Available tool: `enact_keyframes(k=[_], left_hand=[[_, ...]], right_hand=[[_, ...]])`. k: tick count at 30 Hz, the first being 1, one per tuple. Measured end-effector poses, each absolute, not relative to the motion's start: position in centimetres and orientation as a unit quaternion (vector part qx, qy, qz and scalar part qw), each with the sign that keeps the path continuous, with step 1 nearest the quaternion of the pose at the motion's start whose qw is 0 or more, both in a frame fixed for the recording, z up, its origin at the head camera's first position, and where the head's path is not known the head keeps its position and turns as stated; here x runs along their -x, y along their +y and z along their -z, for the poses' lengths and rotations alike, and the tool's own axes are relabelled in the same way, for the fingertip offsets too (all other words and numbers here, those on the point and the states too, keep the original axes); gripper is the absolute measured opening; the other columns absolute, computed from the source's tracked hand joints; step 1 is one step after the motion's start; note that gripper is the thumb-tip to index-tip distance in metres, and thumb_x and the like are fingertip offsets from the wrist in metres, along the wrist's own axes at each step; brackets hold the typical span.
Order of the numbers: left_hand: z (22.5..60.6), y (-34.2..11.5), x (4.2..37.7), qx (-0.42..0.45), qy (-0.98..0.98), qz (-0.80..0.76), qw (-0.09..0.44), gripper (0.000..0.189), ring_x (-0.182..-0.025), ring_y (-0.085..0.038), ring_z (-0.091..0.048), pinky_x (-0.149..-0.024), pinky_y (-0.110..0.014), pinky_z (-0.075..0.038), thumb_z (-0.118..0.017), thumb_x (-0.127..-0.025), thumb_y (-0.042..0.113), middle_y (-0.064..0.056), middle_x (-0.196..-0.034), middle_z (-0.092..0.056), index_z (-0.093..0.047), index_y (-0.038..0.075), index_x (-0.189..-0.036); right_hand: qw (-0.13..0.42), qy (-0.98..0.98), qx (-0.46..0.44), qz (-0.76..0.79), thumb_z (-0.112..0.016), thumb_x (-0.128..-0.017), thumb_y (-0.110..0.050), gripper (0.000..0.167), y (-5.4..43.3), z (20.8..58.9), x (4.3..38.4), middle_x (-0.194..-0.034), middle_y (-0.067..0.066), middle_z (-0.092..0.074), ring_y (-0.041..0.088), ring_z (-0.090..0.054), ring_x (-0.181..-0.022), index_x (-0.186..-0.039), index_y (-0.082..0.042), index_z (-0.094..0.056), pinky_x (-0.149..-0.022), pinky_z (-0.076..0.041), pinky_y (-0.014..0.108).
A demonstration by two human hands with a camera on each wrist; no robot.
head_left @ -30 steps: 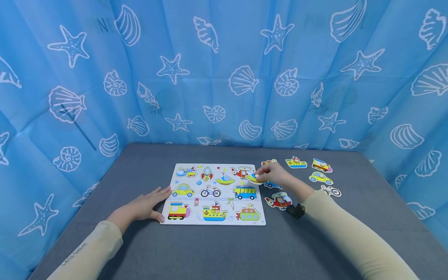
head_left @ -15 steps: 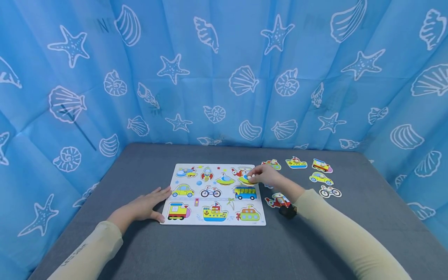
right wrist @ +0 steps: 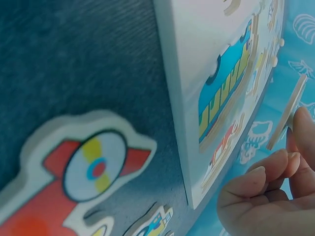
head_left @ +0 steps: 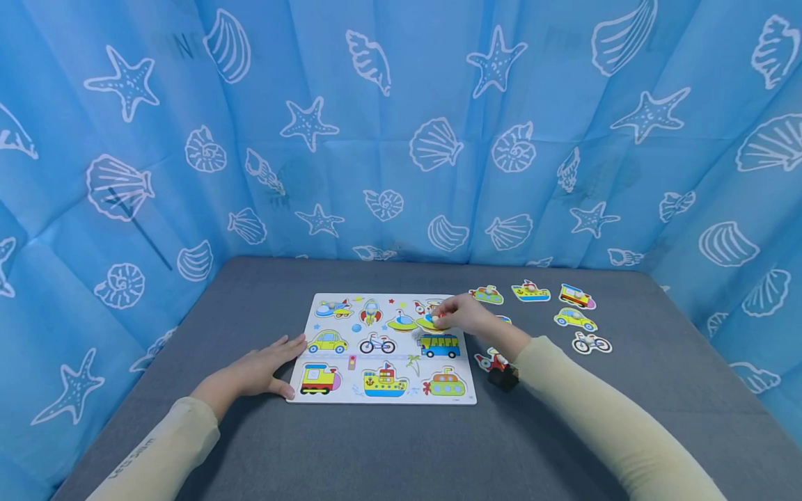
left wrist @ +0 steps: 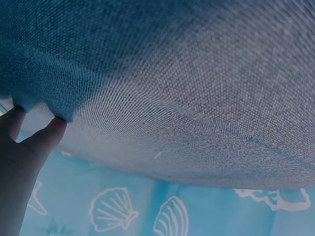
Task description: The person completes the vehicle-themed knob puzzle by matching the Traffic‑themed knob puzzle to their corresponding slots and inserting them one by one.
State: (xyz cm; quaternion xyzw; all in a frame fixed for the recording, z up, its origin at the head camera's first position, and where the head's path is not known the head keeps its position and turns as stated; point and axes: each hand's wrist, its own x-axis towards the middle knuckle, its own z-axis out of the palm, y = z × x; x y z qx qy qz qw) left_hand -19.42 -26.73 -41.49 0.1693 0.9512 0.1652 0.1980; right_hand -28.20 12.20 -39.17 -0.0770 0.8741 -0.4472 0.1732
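Note:
My left hand rests with spread fingers against the left edge of the white puzzle board; in the left wrist view only some fingers show. My right hand pinches the knob of a yellow and blue flying saucer piece over the board's upper right. In the right wrist view this piece is edge-on and raised off the board. Just left of it lies the board's printed saucer slot. The plane and rocket pieces sit in the board, knobs up.
Right of the board lie loose knobbed pieces: submarine, ship, train, car and bicycle. A helicopter piece lies by the board's right edge, partly behind my right wrist. Blue curtain surrounds the grey table.
My right hand has carried the saucer piece leftward from the board's right edge, over the helicopter and bus pictures. The left hand has stayed put.

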Motion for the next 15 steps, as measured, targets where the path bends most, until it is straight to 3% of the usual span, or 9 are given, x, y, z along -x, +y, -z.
enact_keyframes(k=[15], left_hand=[[41.5,-26.7,19.3,-0.168,0.953,-0.163,0.194,0.104,-0.144,-0.043,-0.014,-0.102,-0.074,-0.016,-0.078,-0.074,0.049,-0.015,-0.159,-0.022,-0.026,0.007,-0.154]], right_hand=[[0.175,0.875,0.055,0.448,-0.071,-0.09,-0.009,0.012,10.1,39.5,28.5,-0.099,0.009,-0.066,0.022,-0.057,-0.09,-0.099,-0.003,-0.074,-0.077,-0.046,0.032]])
